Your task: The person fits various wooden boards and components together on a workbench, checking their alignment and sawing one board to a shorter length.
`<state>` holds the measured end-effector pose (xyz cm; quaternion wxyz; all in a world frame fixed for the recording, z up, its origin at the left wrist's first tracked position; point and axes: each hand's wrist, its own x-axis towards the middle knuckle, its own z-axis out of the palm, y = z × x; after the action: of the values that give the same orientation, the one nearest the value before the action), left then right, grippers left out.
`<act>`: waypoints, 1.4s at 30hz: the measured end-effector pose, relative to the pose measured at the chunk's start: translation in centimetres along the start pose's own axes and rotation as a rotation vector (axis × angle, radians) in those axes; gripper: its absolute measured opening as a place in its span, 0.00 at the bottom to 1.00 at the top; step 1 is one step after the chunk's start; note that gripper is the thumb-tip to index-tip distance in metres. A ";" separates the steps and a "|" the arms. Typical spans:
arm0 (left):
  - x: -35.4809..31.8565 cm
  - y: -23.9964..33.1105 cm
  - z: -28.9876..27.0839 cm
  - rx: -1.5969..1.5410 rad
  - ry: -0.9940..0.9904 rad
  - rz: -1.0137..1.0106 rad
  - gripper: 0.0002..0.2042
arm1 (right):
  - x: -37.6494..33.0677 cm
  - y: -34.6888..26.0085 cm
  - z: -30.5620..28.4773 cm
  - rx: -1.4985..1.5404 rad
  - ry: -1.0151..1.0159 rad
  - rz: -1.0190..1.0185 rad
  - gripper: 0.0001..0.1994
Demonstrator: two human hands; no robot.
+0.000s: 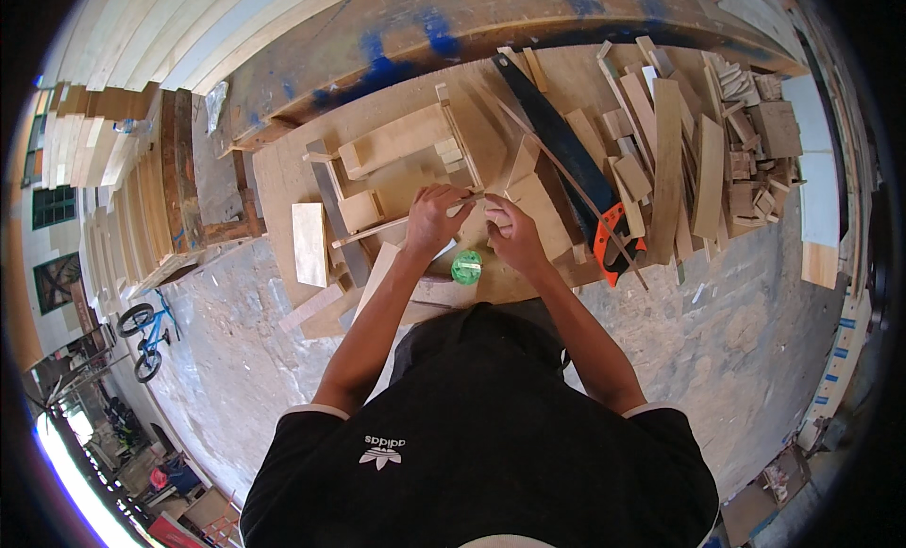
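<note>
My left hand [433, 221] is closed round a thin wooden strip [373, 233], which slants down to the left from my fingers. Close to the strip's right end is my right hand [515, 236], its fingers curled in. What those fingers hold, if anything, is too small to make out. Just below and between the hands sits a round, see-through green object [466, 267]. Beyond them, wooden blocks and strips form a rough frame on the board, with a long plank [401, 140] across its far side. A pale block [360, 211] lies left of my left hand.
A handsaw [557, 123] with an orange handle [618, 238] lies on the plywood board [283, 175], right of my hands. Several wood offcuts [755, 133] are piled at the far right. A stack of planks [118, 208] stands left, near a small blue bicycle [151, 340].
</note>
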<state>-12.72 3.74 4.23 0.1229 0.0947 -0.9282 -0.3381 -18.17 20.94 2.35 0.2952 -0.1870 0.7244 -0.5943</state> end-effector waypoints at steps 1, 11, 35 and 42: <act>0.0 0.1 0.0 0.001 -0.002 -0.002 0.08 | -0.1 0.0 0.0 0.005 -0.003 0.005 0.22; -2.3 1.3 -0.5 0.078 0.041 0.244 0.06 | -1.2 0.3 0.3 0.650 0.067 0.351 0.11; -5.0 10.9 -7.6 -0.043 0.193 0.455 0.15 | -8.5 -13.3 -3.4 0.589 0.020 0.120 0.08; -4.8 14.5 -11.2 -0.192 0.216 0.194 0.12 | -8.8 -13.8 -3.1 0.514 -0.024 -0.002 0.08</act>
<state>-6.23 9.18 21.18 0.2624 0.0283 -0.8780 -0.3994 -14.64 25.61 17.95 0.3409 -0.1138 0.5457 -0.7570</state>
